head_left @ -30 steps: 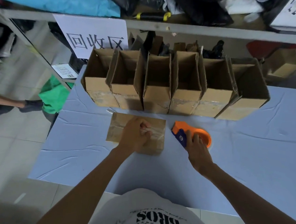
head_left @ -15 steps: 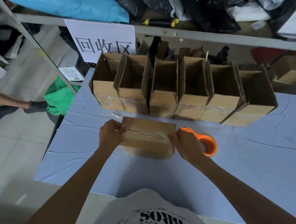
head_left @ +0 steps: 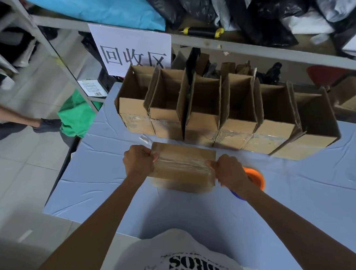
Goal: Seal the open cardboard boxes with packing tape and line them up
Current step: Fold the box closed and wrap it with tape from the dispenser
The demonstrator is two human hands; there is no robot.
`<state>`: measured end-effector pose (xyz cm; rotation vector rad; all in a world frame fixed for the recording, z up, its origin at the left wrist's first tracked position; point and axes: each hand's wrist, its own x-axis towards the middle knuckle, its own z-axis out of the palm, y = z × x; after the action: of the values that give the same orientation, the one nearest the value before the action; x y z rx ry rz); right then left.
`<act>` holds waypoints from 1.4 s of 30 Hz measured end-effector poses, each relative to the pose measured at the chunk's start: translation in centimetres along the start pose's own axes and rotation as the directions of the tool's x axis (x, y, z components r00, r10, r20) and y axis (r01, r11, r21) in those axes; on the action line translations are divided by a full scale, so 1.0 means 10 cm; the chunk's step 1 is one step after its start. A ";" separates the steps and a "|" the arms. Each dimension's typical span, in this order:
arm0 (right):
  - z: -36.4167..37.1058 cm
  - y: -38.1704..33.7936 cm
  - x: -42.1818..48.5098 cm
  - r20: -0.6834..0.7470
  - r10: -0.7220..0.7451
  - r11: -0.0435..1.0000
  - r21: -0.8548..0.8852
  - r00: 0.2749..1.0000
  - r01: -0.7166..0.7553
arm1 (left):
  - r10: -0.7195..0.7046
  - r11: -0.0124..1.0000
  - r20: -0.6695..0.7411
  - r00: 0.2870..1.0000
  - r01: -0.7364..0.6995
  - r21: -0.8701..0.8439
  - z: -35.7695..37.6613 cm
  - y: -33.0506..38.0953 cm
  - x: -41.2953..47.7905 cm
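Head view looks down on a table covered in a blue cloth (head_left: 294,206). Along its far edge stands a row of open cardboard boxes (head_left: 227,115), six side by side, flaps up. Just in front of the row, near the table's middle, lies a sealed cardboard box (head_left: 182,166) with clear tape along its top seam. Left hand (head_left: 138,160) grips its left end, right hand (head_left: 229,171) its right end, fingers curled round the edges. An orange tape dispenser (head_left: 256,179) sits just beyond the right hand.

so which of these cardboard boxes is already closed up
The taped box gripped between the left hand and right hand; the six boxes behind stand open.
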<state>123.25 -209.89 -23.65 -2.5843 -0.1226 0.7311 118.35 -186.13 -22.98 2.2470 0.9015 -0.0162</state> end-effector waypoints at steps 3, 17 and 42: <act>0.01 -0.01 0.00 -0.075 -0.075 0.993 -0.098 0.994 0.068 | -0.033 0.998 0.048 0.998 0.036 -0.051 -0.03 -0.01 0.04; -0.03 0.03 0.09 -0.053 -0.080 0.996 0.023 0.995 0.081 | -0.034 0.997 0.099 0.994 0.041 -0.061 -0.05 -0.06 0.05; 0.07 -0.06 0.04 -0.337 -0.142 0.958 0.192 0.931 0.215 | 0.206 0.942 0.572 0.794 -0.320 0.105 0.35 0.29 0.02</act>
<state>123.25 -209.05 -24.09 -2.3947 -0.1616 0.2353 121.11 -189.63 -23.85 2.3325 0.2705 -0.6272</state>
